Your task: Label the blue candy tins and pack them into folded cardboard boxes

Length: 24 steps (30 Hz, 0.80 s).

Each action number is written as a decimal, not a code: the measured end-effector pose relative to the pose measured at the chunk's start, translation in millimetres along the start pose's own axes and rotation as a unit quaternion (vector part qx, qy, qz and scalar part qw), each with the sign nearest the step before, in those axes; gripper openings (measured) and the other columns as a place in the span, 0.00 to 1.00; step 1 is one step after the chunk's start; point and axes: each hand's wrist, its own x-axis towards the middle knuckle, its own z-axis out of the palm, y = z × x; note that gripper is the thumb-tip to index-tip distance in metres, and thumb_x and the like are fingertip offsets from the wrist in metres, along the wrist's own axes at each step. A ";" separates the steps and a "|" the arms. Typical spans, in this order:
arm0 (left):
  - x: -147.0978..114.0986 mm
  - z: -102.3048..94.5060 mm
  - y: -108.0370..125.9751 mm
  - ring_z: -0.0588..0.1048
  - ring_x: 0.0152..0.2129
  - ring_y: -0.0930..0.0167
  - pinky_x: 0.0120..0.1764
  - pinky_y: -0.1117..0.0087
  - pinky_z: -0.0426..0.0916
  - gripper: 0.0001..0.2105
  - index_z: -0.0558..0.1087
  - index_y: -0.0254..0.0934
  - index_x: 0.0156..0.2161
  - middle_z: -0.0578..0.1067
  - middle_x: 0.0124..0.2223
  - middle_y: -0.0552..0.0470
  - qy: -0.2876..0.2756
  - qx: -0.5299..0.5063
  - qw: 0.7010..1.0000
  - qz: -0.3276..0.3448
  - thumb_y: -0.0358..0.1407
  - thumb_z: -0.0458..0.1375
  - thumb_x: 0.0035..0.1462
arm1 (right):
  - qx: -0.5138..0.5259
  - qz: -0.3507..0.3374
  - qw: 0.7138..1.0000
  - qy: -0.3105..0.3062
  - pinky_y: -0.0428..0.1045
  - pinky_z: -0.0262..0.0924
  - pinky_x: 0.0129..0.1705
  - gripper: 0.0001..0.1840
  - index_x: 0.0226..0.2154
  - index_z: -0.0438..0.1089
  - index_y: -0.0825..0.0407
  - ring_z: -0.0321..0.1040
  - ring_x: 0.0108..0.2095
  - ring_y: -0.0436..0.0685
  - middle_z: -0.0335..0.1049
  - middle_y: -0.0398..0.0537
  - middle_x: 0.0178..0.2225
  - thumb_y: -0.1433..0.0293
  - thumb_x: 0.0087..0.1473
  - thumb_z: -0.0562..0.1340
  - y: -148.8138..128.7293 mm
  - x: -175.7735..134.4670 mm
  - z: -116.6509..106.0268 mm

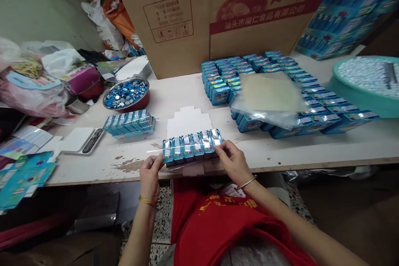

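Observation:
A row of several small blue tins (187,148) lies in front of me, with clear plastic film (155,150) around it that sticks out at the left end. My left hand (151,171) pinches the film at the row's left end. At the right end, my right hand (232,157) grips the row's corner with thumb and fingers. Beneath and behind the row lies a white cut-out card (188,119) with stepped edges. To the left stands another film-covered block of blue boxes (130,123).
A metal bowl of blue caps (126,93) stands at the left, near a white scale (81,140). Many blue boxes (220,94) fill the right, with a stack of clear film sheets (271,93) on top. Behind stands a large carton (181,56); a green basin (352,91) is far right.

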 end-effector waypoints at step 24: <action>7.5 26.4 0.2 0.71 0.29 0.75 0.33 0.75 0.67 0.17 0.70 0.35 0.26 0.74 0.31 0.54 -0.015 -0.083 0.994 -0.066 0.44 0.68 0.38 | 0.315 0.278 0.907 0.002 0.42 0.60 0.28 0.24 0.21 0.66 0.51 0.62 0.27 0.47 0.66 0.38 0.25 0.56 0.26 0.75 9.1 49.7 -34.7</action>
